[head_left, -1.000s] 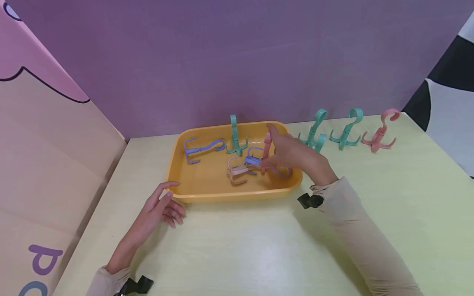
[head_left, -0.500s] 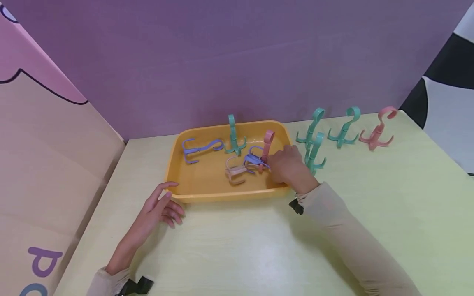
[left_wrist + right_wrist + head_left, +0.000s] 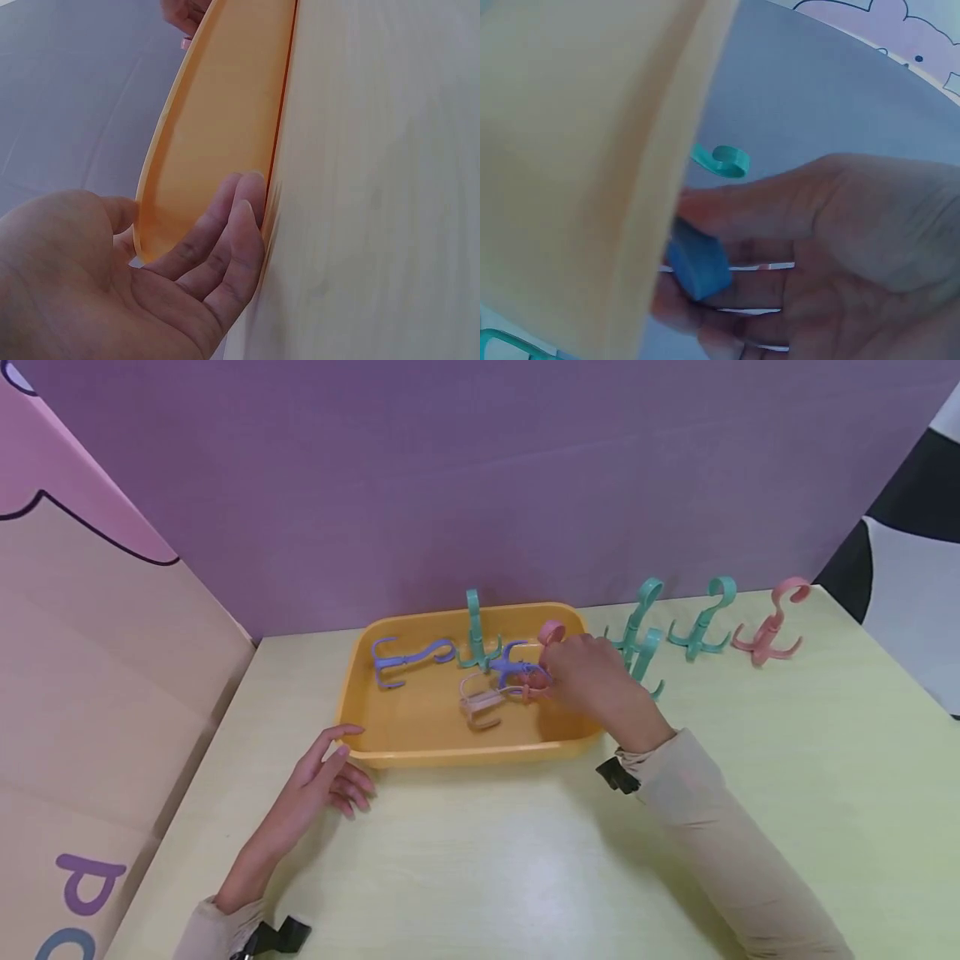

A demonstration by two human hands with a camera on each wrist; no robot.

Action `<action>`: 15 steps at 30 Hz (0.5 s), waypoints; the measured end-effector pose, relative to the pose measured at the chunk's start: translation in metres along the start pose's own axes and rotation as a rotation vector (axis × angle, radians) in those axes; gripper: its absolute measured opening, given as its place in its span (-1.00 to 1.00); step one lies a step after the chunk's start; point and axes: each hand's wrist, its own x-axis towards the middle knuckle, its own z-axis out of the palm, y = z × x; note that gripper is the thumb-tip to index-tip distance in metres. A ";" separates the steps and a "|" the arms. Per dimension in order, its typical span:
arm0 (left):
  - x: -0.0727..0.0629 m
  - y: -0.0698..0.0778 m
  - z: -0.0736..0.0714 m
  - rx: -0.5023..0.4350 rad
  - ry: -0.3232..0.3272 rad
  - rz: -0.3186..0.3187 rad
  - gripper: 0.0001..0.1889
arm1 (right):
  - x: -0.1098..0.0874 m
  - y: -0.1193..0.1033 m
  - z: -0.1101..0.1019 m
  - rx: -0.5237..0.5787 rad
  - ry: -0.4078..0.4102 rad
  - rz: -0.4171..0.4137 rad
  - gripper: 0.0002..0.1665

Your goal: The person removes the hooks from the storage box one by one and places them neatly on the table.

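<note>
My right hand [image 3: 592, 681] is over the right end of the yellow tray [image 3: 412, 722] and grips a blue-purple hook hanger [image 3: 517, 667] by its curved end. The right wrist view shows that end [image 3: 699, 259] pinched between thumb and fingers; its prongs face left in the head view. Behind it stands a pink hook hanger [image 3: 551, 630], partly hidden by the hand. A pale pink hanger [image 3: 482, 702] lies just below the prongs. My left hand [image 3: 318, 781] rests at the tray's near left corner with relaxed fingers, the index finger over the rim.
Another purple hanger [image 3: 412, 657] and a green hanger [image 3: 476, 631] are in the tray. Right of it, several hangers stand on the table, among them a green one [image 3: 701, 622] and a pink one [image 3: 768, 627]. A purple wall [image 3: 480, 485] rises behind.
My right hand has reached down into the tray's right end, taken hold of the blue-purple hanger and raised it, turning its prongs. The left hand stays at the corner.
</note>
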 end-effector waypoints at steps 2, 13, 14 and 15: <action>0.000 -0.001 0.000 -0.001 -0.007 0.007 -0.55 | 0.000 0.001 -0.002 -0.006 0.002 -0.034 -0.75; -0.001 -0.001 0.000 0.000 0.000 -0.007 -0.54 | 0.001 0.005 -0.006 0.136 -0.117 -0.107 -0.70; -0.001 -0.001 0.000 0.000 0.000 -0.006 -0.54 | 0.001 0.003 -0.006 0.118 -0.106 -0.117 -0.64; -0.001 -0.001 -0.001 -0.001 -0.001 -0.005 -0.54 | 0.001 0.002 -0.006 0.097 -0.095 -0.120 -0.59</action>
